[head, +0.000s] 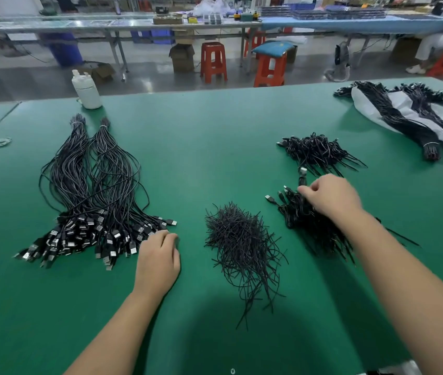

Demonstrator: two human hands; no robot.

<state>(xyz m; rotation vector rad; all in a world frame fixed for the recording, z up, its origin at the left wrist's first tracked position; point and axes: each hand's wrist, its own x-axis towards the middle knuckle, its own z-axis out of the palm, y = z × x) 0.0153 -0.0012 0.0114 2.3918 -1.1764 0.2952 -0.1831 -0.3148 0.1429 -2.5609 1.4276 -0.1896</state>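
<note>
Two long bundles of black USB cables lie fanned out at the left, their plugs toward me. My left hand rests on the green table just right of the plugs, fingers loosely curled and holding nothing. A heap of black twist ties sits in the middle. My right hand lies on a pile of coiled cables, and its fingertips pinch one coiled cable whose plug sticks up beyond them. A second pile of coiled cables lies farther back.
A white plastic bottle stands at the far left edge. Rubber bands lie at the left. More cable bundles on a white bag fill the far right. Orange stools and workbenches stand beyond the table.
</note>
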